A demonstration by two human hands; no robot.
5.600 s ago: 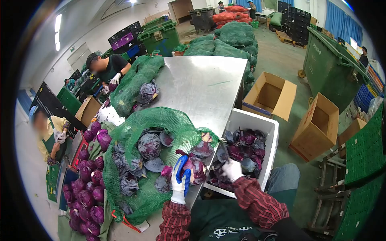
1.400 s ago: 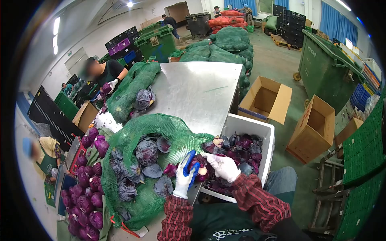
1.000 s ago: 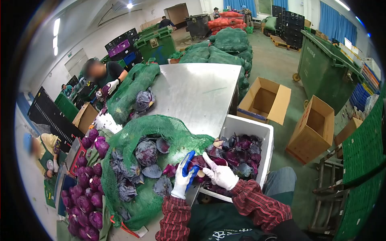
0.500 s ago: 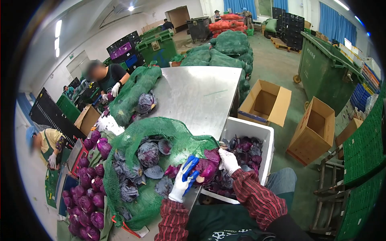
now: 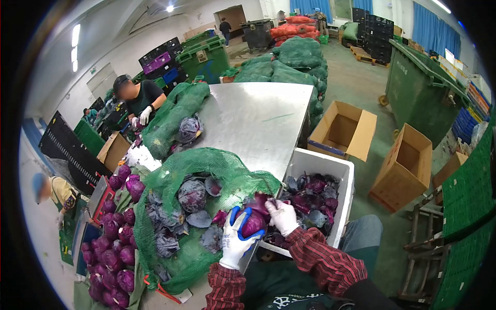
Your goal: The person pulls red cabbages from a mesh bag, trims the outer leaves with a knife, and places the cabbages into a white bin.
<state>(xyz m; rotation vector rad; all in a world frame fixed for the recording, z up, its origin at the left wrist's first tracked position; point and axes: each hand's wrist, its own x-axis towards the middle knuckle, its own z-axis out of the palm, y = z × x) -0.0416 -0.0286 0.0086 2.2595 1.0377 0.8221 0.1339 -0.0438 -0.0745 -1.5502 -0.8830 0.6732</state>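
Observation:
My left hand (image 5: 236, 238), in a white and blue glove, is wrapped round a purple cabbage (image 5: 254, 223) at the table's front edge. On the cabbage's right side my right hand (image 5: 283, 217), in a pale glove, is closed on a loose purple cabbage leaf (image 5: 260, 201). To the left lies an open green mesh bag (image 5: 206, 157) with darker, unpeeled cabbages (image 5: 192, 195) and loose leaves in it. Below my right hand stands a white foam box (image 5: 347, 199) holding many torn purple leaves (image 5: 311, 199).
Shiny peeled cabbages (image 5: 111, 258) are heaped at the left. Another mesh bag (image 5: 168, 116) lies across the metal table (image 5: 253, 119). Two cardboard boxes (image 5: 400, 170) and a green wheeled bin (image 5: 426, 88) stand right. A co-worker (image 5: 137, 98) handles cabbage at the far left side.
My right hand has moved left and down with the leaf, which has come up from the cabbage. My left hand's fingers have spread round the cabbage.

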